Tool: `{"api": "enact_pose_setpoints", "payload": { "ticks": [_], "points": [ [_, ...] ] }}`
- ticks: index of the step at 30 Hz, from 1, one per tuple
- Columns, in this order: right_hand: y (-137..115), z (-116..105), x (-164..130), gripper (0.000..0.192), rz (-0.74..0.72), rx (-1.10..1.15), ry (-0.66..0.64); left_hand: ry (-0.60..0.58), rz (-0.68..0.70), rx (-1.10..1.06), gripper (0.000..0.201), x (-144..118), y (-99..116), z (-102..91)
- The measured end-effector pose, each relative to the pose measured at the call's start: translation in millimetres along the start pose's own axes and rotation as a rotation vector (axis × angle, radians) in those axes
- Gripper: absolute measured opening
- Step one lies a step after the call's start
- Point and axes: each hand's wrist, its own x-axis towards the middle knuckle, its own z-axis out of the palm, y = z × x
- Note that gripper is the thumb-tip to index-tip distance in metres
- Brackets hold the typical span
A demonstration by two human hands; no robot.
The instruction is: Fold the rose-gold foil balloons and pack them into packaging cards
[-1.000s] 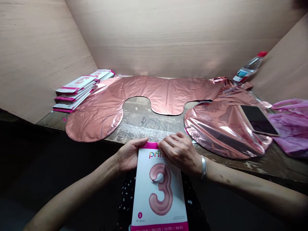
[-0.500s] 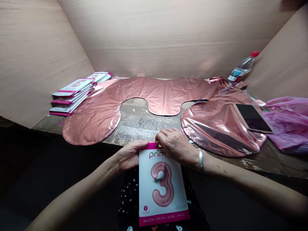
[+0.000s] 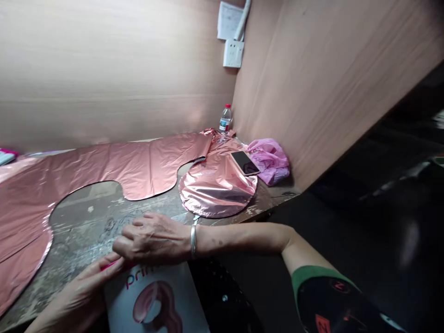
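A white balloon packet with a pink top edge and a printed number 3 is at the bottom of the view, its lower part cut off by the frame. My left hand grips its upper left corner, thumb on top. Curled over the packet's top edge is my right hand, with a silver bangle at the wrist; its fingertips are hidden, but the fingers are closed on the packet. Beyond both hands, a large rose-gold foil balloon lies flat and uninflated along the table.
On the balloon's right end rests a phone, beside a pink plastic bag. A water bottle stands in the corner below a wall socket. Part of a packet shows at the left edge. Wooden panels enclose the table.
The view has swung to the right, so the hands and packet appear further left and lower. My right hand stays at the packet's top edge, and my left hand keeps its hold.
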Motion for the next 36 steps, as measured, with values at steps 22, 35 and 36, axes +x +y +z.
{"api": "enact_pose_setpoints", "payload": {
  "ticks": [22, 35, 36],
  "points": [
    [-7.6, 4.1, -112.4, 0.035, 0.867, 1.562, 0.271, -0.211, 0.194, -0.139, 0.035, -19.8, 17.8, 79.5],
    [-8.9, -12.6, -91.1, 0.043, 0.882, 1.422, 0.25, -0.144, 0.442, -0.001, 0.033, -33.1, 25.8, 63.4],
    [-8.7, -12.5, -89.6, 0.043, 0.88, 1.416, 0.243, -0.161, 0.454, 0.057, 0.032, -33.4, 28.5, 60.4]
  ]
}}
